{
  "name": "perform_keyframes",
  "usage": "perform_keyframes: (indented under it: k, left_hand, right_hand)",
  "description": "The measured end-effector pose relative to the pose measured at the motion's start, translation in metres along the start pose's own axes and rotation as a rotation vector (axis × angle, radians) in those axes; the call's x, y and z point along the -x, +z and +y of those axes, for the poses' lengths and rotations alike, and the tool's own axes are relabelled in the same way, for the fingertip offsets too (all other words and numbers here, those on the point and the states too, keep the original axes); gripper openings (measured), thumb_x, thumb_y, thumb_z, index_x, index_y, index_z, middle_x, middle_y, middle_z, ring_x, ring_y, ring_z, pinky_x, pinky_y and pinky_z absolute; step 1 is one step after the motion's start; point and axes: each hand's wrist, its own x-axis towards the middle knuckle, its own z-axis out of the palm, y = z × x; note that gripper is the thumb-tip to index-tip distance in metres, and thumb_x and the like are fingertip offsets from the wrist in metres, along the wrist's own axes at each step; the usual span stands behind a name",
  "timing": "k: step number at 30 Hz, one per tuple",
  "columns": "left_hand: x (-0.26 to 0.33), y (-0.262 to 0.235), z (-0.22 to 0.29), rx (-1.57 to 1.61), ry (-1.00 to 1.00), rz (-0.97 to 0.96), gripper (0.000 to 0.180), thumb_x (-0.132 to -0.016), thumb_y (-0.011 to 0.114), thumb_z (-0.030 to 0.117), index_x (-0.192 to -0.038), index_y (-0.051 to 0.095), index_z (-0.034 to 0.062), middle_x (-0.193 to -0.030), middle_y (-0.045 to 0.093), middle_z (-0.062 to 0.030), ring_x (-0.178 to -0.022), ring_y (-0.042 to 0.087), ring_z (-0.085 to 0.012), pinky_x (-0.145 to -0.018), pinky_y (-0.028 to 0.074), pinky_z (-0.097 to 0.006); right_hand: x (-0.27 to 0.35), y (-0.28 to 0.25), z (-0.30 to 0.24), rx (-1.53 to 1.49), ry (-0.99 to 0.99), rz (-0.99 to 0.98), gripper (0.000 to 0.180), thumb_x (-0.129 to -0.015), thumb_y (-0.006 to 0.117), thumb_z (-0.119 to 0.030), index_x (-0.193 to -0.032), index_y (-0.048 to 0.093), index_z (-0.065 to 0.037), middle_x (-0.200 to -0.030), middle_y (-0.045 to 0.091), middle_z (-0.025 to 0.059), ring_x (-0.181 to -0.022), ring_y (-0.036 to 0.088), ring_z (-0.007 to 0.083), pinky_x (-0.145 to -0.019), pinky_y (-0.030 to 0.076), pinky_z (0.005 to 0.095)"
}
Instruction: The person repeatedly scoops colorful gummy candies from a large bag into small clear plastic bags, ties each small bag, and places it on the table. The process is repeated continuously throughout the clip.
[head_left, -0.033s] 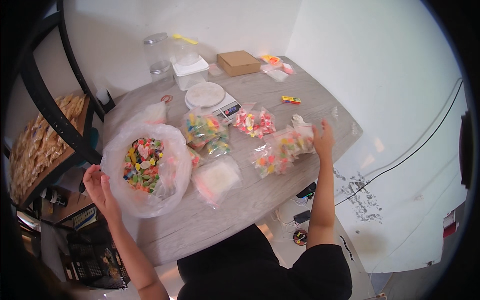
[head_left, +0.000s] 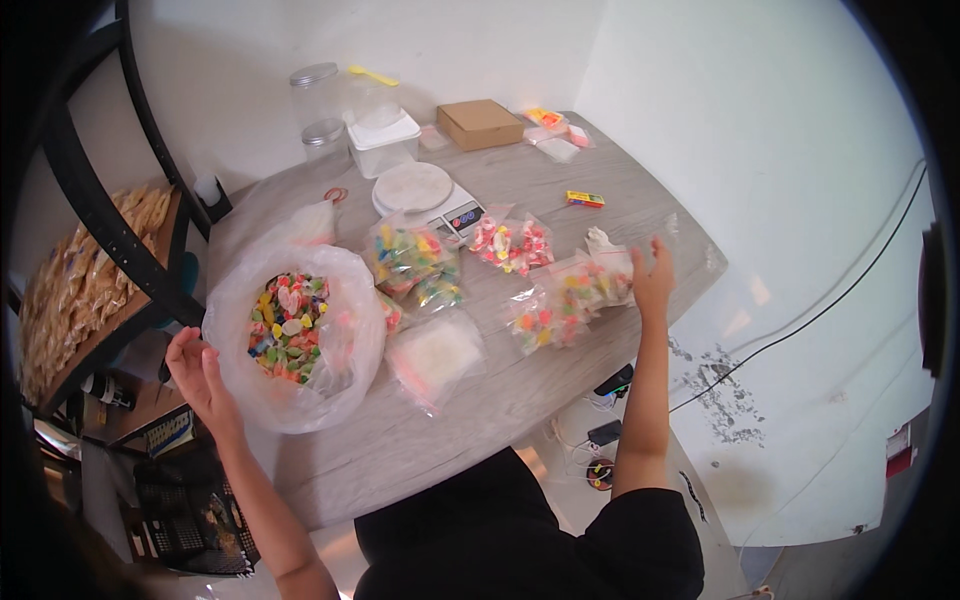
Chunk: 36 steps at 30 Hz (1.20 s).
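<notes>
My left hand [head_left: 203, 377] is raised at the left rim of a large clear plastic bag [head_left: 352, 375], fingers loosely curled and apart, holding nothing. Colourful wrapped candies [head_left: 290, 325] fill the middle of that bag. My right hand [head_left: 654, 277] hovers open beside clear zip bags of mixed candies [head_left: 580, 295] at the table's right; whether it touches them I cannot tell. A white crumpled thing [head_left: 599, 239] lies just behind those bags. Between my hands are bags of green-and-yellow candies [head_left: 408, 250], a bag of pink-and-red candies [head_left: 512, 245], and a stack of clear zip bags [head_left: 436, 358].
A white kitchen scale [head_left: 420, 195] stands mid-table. Behind it are clear jars [head_left: 315, 95], a white-lidded tub [head_left: 385, 145] and a brown cardboard box [head_left: 480, 125]. A small yellow box [head_left: 585, 199] lies at right. A black-framed shelf [head_left: 120, 235] with packaged snacks borders the left side.
The things on the table sit very slightly further right in the picture, as if the view shifted a little. My right hand has edged slightly right; my left hand looks unchanged.
</notes>
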Motion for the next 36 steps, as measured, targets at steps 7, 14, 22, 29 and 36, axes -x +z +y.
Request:
perform_keyframes:
  k: [7,14,22,29,36]
  left_hand:
    - [0.007,0.01,0.01,-0.107,0.224,-0.003,0.037,-0.085,0.05,0.002,-0.121,0.041,-0.0002,-0.109,0.047,-0.0097,-0.081,0.044,-0.0116,-0.076,0.038,-0.025]
    - [0.035,0.045,0.057,-0.126,0.547,-0.447,0.024,-0.074,0.062,0.007,-0.098,0.057,0.0053,-0.09,0.058,-0.0091,-0.083,0.053,-0.0233,-0.072,0.041,-0.035]
    - [0.094,0.097,0.069,-0.452,0.354,-1.126,0.061,-0.075,0.063,0.051,-0.113,0.057,0.0035,-0.114,0.055,-0.0067,-0.099,0.047,-0.023,-0.082,0.037,-0.036]
    - [0.098,0.09,0.066,-0.497,0.339,-1.187,0.066,-0.076,0.061,0.053,-0.115,0.057,-0.0005,-0.121,0.054,-0.0088,-0.1,0.047,-0.0235,-0.084,0.036,-0.034]
    - [0.099,0.087,0.065,-0.489,0.387,-1.167,0.065,-0.076,0.059,0.053,-0.111,0.059,-0.0029,-0.117,0.056,-0.0109,-0.111,0.044,-0.0235,-0.089,0.035,-0.033]
  right_hand:
    - [0.036,-0.034,-0.143,-0.442,-0.238,-0.245,0.019,-0.078,0.062,-0.002,-0.098,0.062,-0.002,-0.088,0.061,0.0096,-0.078,0.058,0.0228,-0.071,0.045,0.0338]
    - [0.101,-0.01,-0.225,-0.704,-0.511,-0.905,0.022,-0.073,0.067,-0.006,-0.095,0.064,-0.005,-0.095,0.06,0.0097,-0.084,0.059,0.0269,-0.074,0.048,0.0339]
    - [0.103,0.003,-0.228,-0.7,-0.492,-1.032,0.017,-0.071,0.07,-0.008,-0.088,0.066,-0.005,-0.092,0.059,0.0081,-0.085,0.058,0.0261,-0.073,0.048,0.0334]
    - [0.106,0.005,-0.229,-0.726,-0.496,-1.006,0.018,-0.07,0.072,-0.012,-0.086,0.066,-0.006,-0.088,0.059,0.0068,-0.082,0.058,0.0254,-0.073,0.047,0.0342]
    - [0.11,0.0,-0.24,-0.647,-0.517,-0.92,0.016,-0.069,0.071,-0.013,-0.082,0.066,-0.006,-0.083,0.059,0.0063,-0.078,0.057,0.0256,-0.069,0.047,0.0355]
